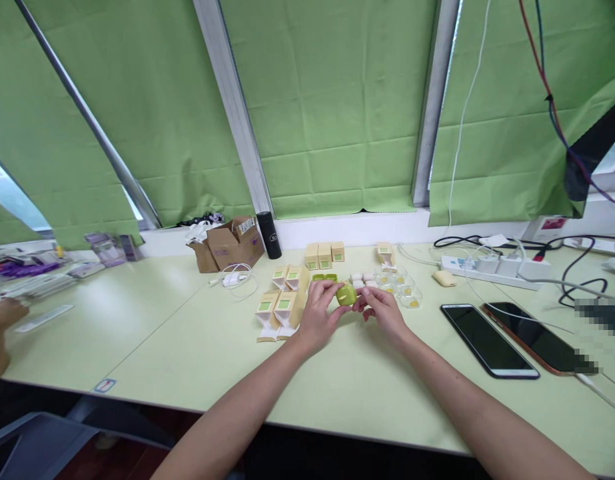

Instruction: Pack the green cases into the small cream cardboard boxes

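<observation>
Over the table, a small rounded green case (pixel 346 295) is held between my two hands. My left hand (pixel 318 313) grips it from the left, thumb below and fingers above. The fingertips of my right hand (pixel 380 311) are closed at its right edge; what exactly they pinch there is partly hidden. Behind my hands lie green case pieces (pixel 324 277), small whitish pieces (pixel 362 277) and clear plastic shells (pixel 407 291) with yellow spots. Several open beige boxes (pixel 282 305) with green squares stand left of my left hand.
Closed beige boxes (pixel 319 256) and a black bottle (pixel 268 235) stand near the wall, with an open cardboard carton (pixel 232 245) beside the bottle. Two phones (pixel 488 341), a power strip (pixel 492 268) and cables lie right. Another person's hand (pixel 2 317) is at far left.
</observation>
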Demonstrator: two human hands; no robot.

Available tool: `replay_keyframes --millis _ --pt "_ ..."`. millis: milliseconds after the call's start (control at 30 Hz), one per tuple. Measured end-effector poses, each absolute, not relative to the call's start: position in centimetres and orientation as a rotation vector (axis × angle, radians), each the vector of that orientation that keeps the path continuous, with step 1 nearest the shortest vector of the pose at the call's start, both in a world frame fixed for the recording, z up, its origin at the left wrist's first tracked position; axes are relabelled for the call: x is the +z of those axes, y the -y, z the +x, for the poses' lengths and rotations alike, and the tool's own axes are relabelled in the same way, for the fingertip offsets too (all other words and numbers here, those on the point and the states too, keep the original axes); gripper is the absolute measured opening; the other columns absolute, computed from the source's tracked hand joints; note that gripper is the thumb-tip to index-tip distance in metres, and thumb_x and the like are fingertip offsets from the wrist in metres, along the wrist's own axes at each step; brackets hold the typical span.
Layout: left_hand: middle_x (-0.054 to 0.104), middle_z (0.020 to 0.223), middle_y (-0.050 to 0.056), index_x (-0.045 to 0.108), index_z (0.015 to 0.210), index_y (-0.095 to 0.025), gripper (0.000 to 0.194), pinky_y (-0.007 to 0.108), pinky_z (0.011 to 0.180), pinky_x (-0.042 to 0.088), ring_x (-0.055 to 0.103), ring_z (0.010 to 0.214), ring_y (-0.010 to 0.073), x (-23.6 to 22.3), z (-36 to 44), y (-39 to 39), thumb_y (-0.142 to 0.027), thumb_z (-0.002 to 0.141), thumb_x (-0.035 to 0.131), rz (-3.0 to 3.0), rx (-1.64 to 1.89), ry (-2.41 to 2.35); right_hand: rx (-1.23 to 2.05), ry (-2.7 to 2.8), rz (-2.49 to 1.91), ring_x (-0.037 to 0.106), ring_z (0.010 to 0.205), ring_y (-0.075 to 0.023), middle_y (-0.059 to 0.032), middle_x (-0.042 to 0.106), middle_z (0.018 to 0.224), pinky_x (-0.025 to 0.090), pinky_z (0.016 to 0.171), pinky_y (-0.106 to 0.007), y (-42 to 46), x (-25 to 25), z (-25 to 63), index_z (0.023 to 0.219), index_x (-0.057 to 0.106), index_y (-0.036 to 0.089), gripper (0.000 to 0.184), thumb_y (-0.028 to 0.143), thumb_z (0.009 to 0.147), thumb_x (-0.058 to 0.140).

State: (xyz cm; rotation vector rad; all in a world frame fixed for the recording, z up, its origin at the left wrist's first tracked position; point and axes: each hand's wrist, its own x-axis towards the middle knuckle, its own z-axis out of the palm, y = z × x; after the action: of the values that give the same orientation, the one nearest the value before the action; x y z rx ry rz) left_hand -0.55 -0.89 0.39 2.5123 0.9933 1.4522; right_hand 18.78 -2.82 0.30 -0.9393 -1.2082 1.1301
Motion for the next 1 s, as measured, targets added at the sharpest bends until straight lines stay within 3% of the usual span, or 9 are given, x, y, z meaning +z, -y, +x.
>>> replay_keyframes --millis 100,167,267,333,567,767,1000 --pt "0.062 0.122 0.01 0.066 0.135 -0.026 0.045 0.047 0.106 0.049 0.055 0.12 0.0274 0.5 -0.4 0.9 -0.033 0.092 0.076 2.368 1.425 -1.023 0.941 1.373 -1.062 0.062 0.064 -0.0208 -0.0072 0.07 0.069 0.044 0.056 -0.03 3.1 0.8 19.1 0.089 0.071 0.019 0.059 0.074 0.088 0.053" --pt "0.063 0.122 0.009 0.068 0.132 -0.026 0.043 0.044 0.103 0.05 0.057 0.117 0.0259 0.6 -0.3 0.8 -0.034 0.091 0.076 2.228 1.411 -1.046 0.657 1.569 -1.229 0.064 0.069 -0.0211 -0.0067 0.071 0.072 0.046 0.065 -0.031 3.6 1.4 19.3 0.084 0.07 0.02 0.048 0.059 0.098 0.046" --pt "0.064 0.123 0.01 0.071 0.124 -0.023 0.037 0.036 0.094 0.052 0.061 0.108 0.0225 0.8 -0.2 0.4 -0.04 0.092 0.074 1.983 1.419 -1.04 0.122 1.848 -1.637 0.069 0.084 -0.0242 -0.0078 0.075 0.09 0.043 0.069 -0.031 4.4 2.5 19.8 0.092 0.072 0.022 0.029 0.036 0.101 0.048" --pt "0.065 0.119 0.011 0.073 0.115 -0.019 0.037 0.032 0.088 0.052 0.062 0.105 0.0216 0.9 -0.1 -0.1 -0.048 0.092 0.072 1.831 1.439 -1.003 -0.045 1.936 -1.848 0.07 0.091 -0.0256 -0.0099 0.075 0.098 0.043 0.07 -0.031 4.8 3.3 20.3 0.096 0.072 0.021 0.028 0.032 0.102 0.047" --pt "0.066 0.08 0.003 0.072 0.083 -0.015 0.057 0.027 0.065 0.047 0.057 0.067 0.013 0.5 -0.6 -1.7 -0.072 0.08 0.073 1.46 1.348 -0.947 -0.113 1.906 -2.239 0.073 0.1 -0.0317 -0.0178 0.065 0.121 0.051 0.076 -0.038 4.6 5.0 22.9 0.112 0.074 0.02 0.034 0.037 0.104 0.046" --pt "0.066 0.084 0.006 0.073 0.085 -0.014 0.057 0.027 0.065 0.05 0.058 0.074 0.0143 0.2 -0.7 -1.7 -0.069 0.076 0.079 1.223 1.375 -0.836 0.052 1.88 -2.377 0.072 0.108 -0.0401 -0.0208 0.071 0.117 0.052 0.081 -0.047 3.9 4.9 25.1 0.114 0.076 0.018 0.036 0.036 0.102 0.048" --pt "0.067 0.085 0.007 0.074 0.083 -0.013 0.054 0.027 0.064 0.049 0.057 0.071 0.0128 0.2 -0.7 -1.7 -0.066 0.078 0.079 1.187 1.387 -0.824 -0.022 1.993 -2.317 0.075 0.102 -0.0362 -0.0231 0.076 0.108 0.051 0.077 -0.041 4.1 4.5 23.3 0.106 0.077 0.013 0.031 0.019 0.1 0.048"
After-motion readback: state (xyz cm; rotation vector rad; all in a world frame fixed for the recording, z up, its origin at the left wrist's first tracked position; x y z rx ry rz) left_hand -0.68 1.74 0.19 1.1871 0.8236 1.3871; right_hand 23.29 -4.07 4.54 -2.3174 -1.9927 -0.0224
